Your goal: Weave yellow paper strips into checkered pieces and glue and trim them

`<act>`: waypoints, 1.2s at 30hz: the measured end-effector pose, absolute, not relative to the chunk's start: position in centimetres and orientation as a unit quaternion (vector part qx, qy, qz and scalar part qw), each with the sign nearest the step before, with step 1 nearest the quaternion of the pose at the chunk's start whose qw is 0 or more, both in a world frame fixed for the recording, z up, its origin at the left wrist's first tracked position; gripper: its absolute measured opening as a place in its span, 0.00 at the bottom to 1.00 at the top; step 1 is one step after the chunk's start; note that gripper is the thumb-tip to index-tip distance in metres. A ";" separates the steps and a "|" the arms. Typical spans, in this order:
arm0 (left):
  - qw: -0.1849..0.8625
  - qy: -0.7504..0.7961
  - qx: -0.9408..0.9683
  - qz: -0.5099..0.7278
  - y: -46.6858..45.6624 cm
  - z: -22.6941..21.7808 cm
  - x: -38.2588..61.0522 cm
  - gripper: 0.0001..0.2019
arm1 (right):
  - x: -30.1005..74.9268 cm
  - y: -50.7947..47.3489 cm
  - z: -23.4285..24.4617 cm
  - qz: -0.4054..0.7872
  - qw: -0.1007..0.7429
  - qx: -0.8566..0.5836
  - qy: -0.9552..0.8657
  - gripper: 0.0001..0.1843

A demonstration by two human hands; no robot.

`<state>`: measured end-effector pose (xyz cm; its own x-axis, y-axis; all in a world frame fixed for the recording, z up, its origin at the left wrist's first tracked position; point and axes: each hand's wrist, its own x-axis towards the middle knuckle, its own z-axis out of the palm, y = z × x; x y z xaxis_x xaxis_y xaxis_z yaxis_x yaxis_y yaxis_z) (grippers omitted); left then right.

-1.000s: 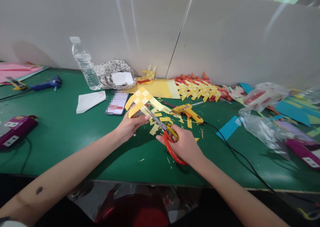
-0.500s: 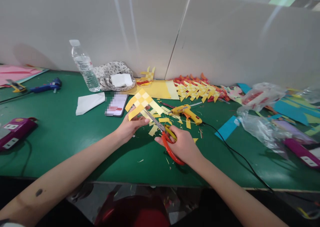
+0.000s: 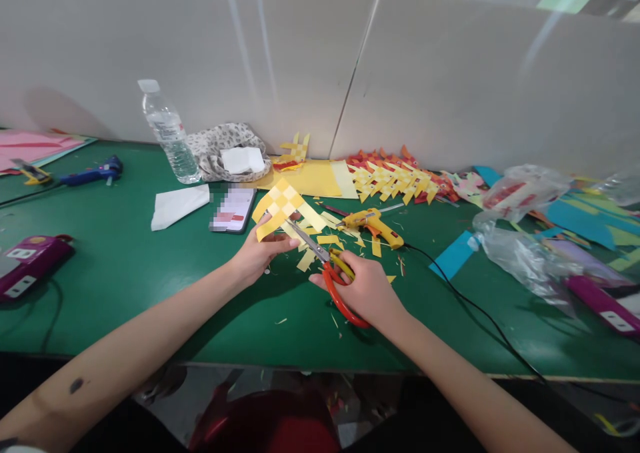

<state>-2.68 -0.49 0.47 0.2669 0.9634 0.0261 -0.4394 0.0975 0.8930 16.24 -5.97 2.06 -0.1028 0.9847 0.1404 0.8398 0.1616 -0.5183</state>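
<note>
Pinched in my left hand (image 3: pixel 257 256) is a woven paper piece (image 3: pixel 283 200) in two shades of yellow, with strips hanging from its checkered middle. My right hand (image 3: pixel 367 286) grips scissors (image 3: pixel 340 296) by their red and yellow-green handles. The blades point up and left, their tips at the underside of the woven piece near my left thumb. Behind the scissors, yellow paper scraps (image 3: pixel 327 240) lie scattered on the green table (image 3: pixel 200 313). Just right of the scraps rests a yellow glue gun (image 3: pixel 373 225).
A water bottle (image 3: pixel 173 136), a phone (image 3: pixel 233 210) and a white tissue (image 3: pixel 180 206) stand or lie at left. Finished-looking yellow woven pieces (image 3: pixel 395 183) line the wall. A black cord (image 3: pixel 480 306) runs right, near plastic bags (image 3: pixel 530 260). A blue glue gun (image 3: pixel 95 173) lies far left.
Both hands stay almost in place. The long strip on the right of the woven piece looks slightly shifted; the scissors remain at its underside.
</note>
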 end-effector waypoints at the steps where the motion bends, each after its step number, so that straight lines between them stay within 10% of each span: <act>1: 0.674 0.309 0.425 0.519 -0.6 0.5 -2.6 0.26 | 16.2 -6.0 2.1 0.158 0.226 -0.630 -0.726 0.19; 36: 0.698 0.295 0.423 0.497 -1.2 0.1 -2.0 0.26 | 16.2 -5.9 1.9 0.116 0.197 -0.634 -0.738 0.21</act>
<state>-1.96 -1.16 0.05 0.3319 0.9433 0.0084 -0.4433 0.1481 0.8840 16.16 -5.89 1.91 -0.1171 0.9825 0.1446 0.8913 0.1682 -0.4212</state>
